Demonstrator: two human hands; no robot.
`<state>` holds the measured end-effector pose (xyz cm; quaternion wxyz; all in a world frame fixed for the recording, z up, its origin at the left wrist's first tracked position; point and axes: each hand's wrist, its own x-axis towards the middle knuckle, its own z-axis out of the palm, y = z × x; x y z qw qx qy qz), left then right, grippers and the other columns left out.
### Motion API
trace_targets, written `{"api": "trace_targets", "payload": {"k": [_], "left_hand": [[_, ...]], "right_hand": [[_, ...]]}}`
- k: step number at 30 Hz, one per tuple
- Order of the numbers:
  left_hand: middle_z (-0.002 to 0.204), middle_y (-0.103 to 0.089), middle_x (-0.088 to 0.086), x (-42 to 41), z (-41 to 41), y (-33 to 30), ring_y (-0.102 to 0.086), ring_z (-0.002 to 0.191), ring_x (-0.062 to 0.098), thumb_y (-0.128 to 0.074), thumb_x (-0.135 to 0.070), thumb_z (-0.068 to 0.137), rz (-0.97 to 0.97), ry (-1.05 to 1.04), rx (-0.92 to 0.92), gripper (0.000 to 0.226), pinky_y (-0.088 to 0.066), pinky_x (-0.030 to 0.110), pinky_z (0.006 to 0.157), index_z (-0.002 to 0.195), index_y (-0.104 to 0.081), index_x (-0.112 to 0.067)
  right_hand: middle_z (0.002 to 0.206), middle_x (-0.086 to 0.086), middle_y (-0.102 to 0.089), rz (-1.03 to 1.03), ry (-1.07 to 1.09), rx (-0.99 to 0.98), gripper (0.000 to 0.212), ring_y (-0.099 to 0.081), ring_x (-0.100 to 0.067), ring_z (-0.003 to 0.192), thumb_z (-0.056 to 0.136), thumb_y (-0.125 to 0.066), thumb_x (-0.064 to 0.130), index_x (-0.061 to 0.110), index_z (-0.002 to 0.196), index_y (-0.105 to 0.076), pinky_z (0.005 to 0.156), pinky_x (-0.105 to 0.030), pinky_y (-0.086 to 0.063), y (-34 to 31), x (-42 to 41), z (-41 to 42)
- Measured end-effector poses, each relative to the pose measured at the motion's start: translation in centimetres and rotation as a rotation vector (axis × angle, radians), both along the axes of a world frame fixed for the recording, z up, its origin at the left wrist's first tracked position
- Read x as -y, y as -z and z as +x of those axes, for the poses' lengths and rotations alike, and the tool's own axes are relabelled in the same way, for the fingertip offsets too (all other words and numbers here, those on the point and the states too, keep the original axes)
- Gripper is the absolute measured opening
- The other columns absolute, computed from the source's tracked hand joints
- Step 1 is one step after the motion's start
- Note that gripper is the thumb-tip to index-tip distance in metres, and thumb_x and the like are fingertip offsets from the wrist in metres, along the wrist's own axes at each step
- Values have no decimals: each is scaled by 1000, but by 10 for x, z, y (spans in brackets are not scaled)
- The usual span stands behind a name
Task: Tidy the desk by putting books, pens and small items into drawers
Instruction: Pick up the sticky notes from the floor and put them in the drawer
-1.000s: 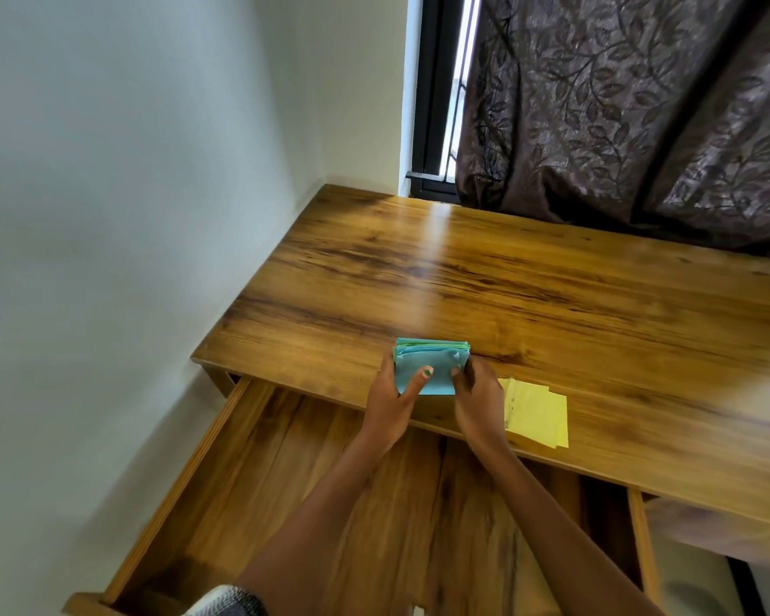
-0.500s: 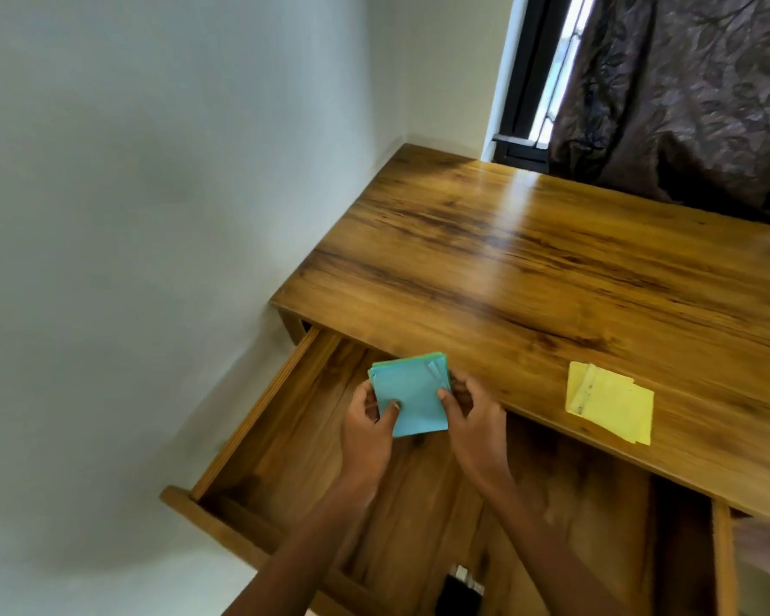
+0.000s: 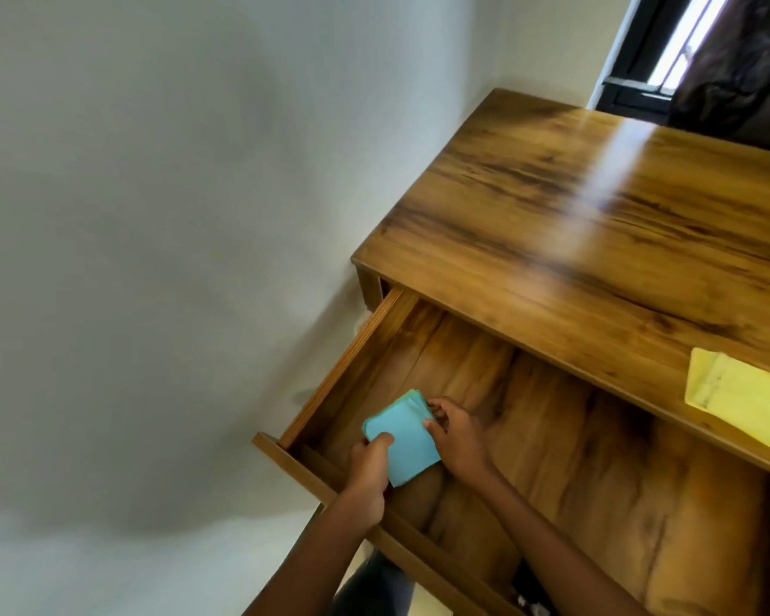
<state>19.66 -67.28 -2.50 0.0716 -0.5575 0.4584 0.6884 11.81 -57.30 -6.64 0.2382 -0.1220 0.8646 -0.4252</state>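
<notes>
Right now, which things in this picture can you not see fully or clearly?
- Blue paper stack, head view: near edges covered by left hand and right hand; whether it touches the drawer floor is unclear.
- Yellow papers: right part cut by the frame edge.
- Drawer's right end: outside the frame.

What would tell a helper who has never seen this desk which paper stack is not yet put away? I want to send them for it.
Start at the wooden desk by the white wall, then follow its front edge to the right, above the open drawer. The yellow stack of paper notes lies flat there, untouched. The only other stack, the blue stack, is down in the drawer between two hands.
</notes>
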Motion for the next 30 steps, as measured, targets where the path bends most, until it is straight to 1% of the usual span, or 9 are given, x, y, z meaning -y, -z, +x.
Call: {"api": "trace_targets", "payload": {"k": [4, 7, 10, 13, 17, 21, 23, 27, 30], "left_hand": [[104, -59, 10, 17, -1, -6, -56, 78, 18, -55, -22, 92, -4, -46, 11, 45, -42, 27, 56, 133, -41, -9], [113, -55, 10, 22, -2, -10, -58, 85, 18, -53, -25, 94, -118, 78, -44, 58, -46, 26, 59, 144, -26, -17], [138, -40, 6, 27, 2, -8, -54, 109, 19, -51, -27, 95, -351, 373, -146, 61, -53, 30, 79, 148, -19, -24], [151, -25, -1, 39, 1, -1, -38, 130, 18, -48, -23, 96, -590, 686, -246, 58, -43, 32, 101, 147, -21, -22], [152, -27, 1, 60, -6, 17, -31, 135, 20, -44, -25, 96, -826, 1085, -219, 55, -38, 37, 108, 147, -22, -20], [154, -25, 1, 61, -17, 30, -16, 143, 19, -47, -23, 95, -1036, 1401, -315, 52, -11, 36, 117, 144, -30, -18], [154, -24, 3, 55, -21, 39, -13, 144, 21, -48, -23, 94, -1114, 1527, -370, 50, -5, 37, 117, 143, -35, -18], [142, -41, 7, 54, -30, 48, -30, 136, 24, -51, -24, 93, -1257, 1641, -384, 43, -10, 37, 117, 135, -42, -16], [137, -44, 8, 68, -32, 45, -35, 132, 24, -46, -28, 95, -1299, 1713, -328, 41, -12, 38, 117, 133, -43, -15]], "right_hand": [[122, -7, -61, 40, -3, 22, 36, -57, -16, 106, 91, -54, 12, 9, 127, -53, 83, -19, -44, 6, 16, 6], [123, -6, -60, 62, -15, -4, 35, -55, -15, 108, 92, -53, 11, 9, 127, -53, 83, -16, -40, 7, 27, 6], [124, -6, -58, 103, -55, -40, 35, -55, -17, 110, 91, -54, 11, 9, 127, -54, 88, -21, -41, 7, 37, 5], [125, -9, -58, 124, -129, -73, 36, -54, -18, 112, 91, -54, 11, 8, 128, -53, 95, -25, -42, 7, 46, 8], [129, -7, -55, 109, 9, -48, 37, -51, -17, 117, 93, -49, 6, 7, 129, -52, 94, -19, -36, 0, 40, 9], [135, -6, -52, 76, 240, 116, 40, -48, -17, 122, 92, -48, 2, 11, 131, -51, 103, -30, -39, 0, 18, 17], [134, -6, -51, 32, 328, 227, 41, -48, -16, 120, 92, -47, 0, 9, 132, -48, 104, -34, -41, -1, 17, 26], [125, -6, -56, -87, 401, 329, 40, -52, -11, 106, 93, -44, -3, 8, 131, -49, 99, -33, -46, -1, 30, 38], [121, -7, -59, -79, 377, 331, 37, -56, -14, 103, 92, -44, -3, 9, 126, -53, 92, -31, -49, 5, 41, 42]]}}
